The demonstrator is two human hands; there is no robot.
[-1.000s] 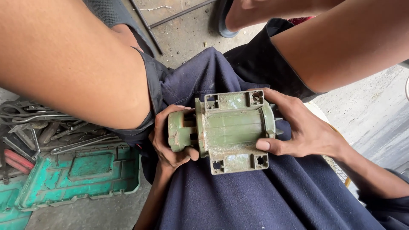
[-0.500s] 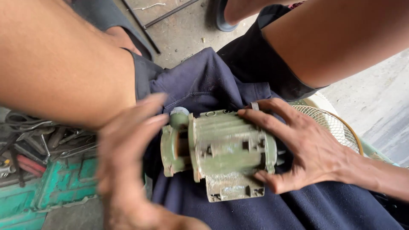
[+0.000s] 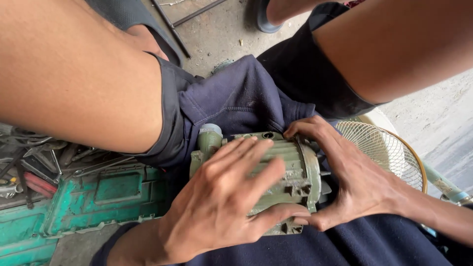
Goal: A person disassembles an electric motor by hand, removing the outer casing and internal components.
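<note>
The left hand [image 3: 221, 202] lay spread flat over the top of the ribbed, pale-green metal motor housing [image 3: 276, 182], fingers pointing toward two o'clock and thumb hooked under its near edge, so that grip was closed around the body. The right hand [image 3: 354, 182] cupped the flanged end from three o'clock, fingertips on the upper rim and thumb below, closed on it too. The housing rested on the person's lap, on dark navy cloth [image 3: 236, 103], its long axis running roughly nine to three, with a grey-capped stub [image 3: 211, 130] at eleven o'clock. Both hands touched it; the left covered more. At nine o'clock stood a green metal toolbox [image 3: 98, 197] with loose tools; at three, a cream wire fan guard [image 3: 384, 148].
</note>
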